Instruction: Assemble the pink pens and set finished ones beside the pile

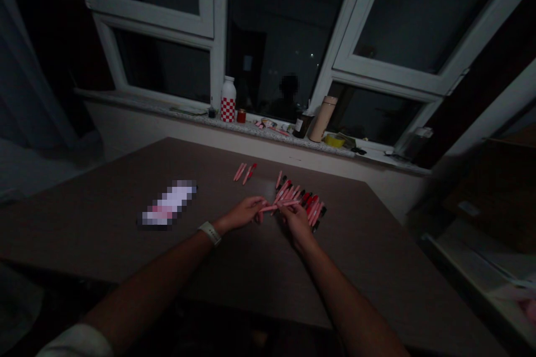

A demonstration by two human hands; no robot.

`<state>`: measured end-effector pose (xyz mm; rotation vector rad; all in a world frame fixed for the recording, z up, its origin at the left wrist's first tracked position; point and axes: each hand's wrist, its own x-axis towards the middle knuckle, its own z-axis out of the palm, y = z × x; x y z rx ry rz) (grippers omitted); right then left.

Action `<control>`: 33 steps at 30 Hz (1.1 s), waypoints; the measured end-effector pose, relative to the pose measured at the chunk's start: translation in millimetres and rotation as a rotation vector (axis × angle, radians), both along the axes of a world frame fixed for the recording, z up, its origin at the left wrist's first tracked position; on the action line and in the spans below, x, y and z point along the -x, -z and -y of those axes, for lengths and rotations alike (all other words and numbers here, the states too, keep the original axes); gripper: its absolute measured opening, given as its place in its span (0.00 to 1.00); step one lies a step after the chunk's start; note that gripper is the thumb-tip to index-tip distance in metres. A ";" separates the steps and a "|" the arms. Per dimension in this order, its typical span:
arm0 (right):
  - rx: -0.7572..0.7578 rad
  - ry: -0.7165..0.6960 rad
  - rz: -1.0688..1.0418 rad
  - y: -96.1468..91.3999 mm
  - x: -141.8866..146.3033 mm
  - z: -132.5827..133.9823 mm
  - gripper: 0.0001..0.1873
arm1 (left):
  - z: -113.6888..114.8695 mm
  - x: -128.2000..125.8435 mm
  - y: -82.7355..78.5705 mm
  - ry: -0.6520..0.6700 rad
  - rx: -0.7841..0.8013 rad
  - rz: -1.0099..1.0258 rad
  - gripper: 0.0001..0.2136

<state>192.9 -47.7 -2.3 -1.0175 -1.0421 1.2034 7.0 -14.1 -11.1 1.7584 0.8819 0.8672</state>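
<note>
Window, white-framed, dark panes [213, 28]: seen across the far side of the scene, with a stone windowsill [201, 114] running beneath it.

Tabletop, grey-brown [104, 234]: placed below the sill, with the arms extended over it.

Left forearm [142, 284]: reached forward and angled inward from the lower left, a white sleeve [75, 343] at its base and a white wristband [210, 232] around the wrist.

Right forearm [347, 307]: reached up and inward from the lower right.

Left hand [240, 215]: held low over the tabletop, turned toward the right hand, fingers closed at one end of a single pink tube [270, 208].

Right hand [295, 223]: angled down, fingers pressed together on the other end of the single pink tube, beside the pile. The tube is thus pinched between both hands, though individual finger contact is too small to tell.

Pile of pink and red tubes [299, 198]: heaped just beyond the right hand.

Pair of pink tubes [245, 173]: laid apart, beyond the left hand.

Pixelated pink and white package [167, 203]: laid flat, well left of the hands.

On the sill: red-checked white bottle [228, 100], beige flask [322, 118], yellow tape roll [335, 140].
</note>
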 end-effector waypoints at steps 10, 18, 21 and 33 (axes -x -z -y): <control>0.001 0.010 0.009 -2.1 -0.7 0.3 0.24 | 6.8 -0.3 -5.9 0.040 0.040 -0.024 0.23; -0.030 0.013 0.003 3.4 -1.3 -3.1 0.23 | 7.2 -0.4 -10.2 0.046 0.024 -0.078 0.23; -0.017 0.019 0.000 5.2 -1.7 -4.4 0.23 | 8.7 -1.2 -12.0 0.028 0.044 -0.081 0.23; 0.005 0.026 0.019 4.2 0.1 -2.0 0.24 | 4.6 -0.4 -6.6 -0.013 0.011 -0.096 0.26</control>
